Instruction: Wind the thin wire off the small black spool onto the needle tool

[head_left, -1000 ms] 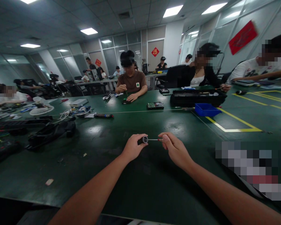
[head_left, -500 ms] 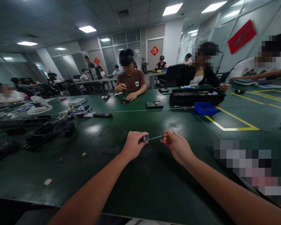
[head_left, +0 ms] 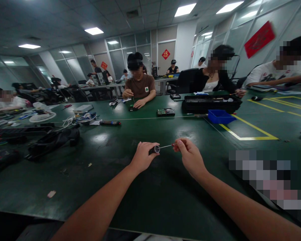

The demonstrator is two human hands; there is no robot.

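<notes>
My left hand (head_left: pixel 143 155) is closed around a small dark cylindrical part (head_left: pixel 156 149), whose round, light-rimmed end faces right. Most of that part is hidden by the fingers, so its kind is unclear. My right hand (head_left: pixel 190 155) is closed on a screwdriver (head_left: pixel 166 146). Its thin metal shaft points left, with the tip at the round end of the cylinder; whether it touches inside I cannot tell. A bit of red handle shows at the fingertips. Both hands are above the green table (head_left: pixel 155 201).
Across the table a person in a brown shirt (head_left: pixel 140 85) works on a small device. Beyond my hands lie a circuit-board unit (head_left: pixel 166 112), a blue bin (head_left: pixel 220 116) and a long black housing (head_left: pixel 212 103). A black casing (head_left: pixel 55 142) and cables (head_left: pixel 67 124) lie at left.
My right hand has turned slightly, its fingers shifting on the screwdriver handle. The cylinder's end has moved a little to the right; my left hand stays nearly in place.
</notes>
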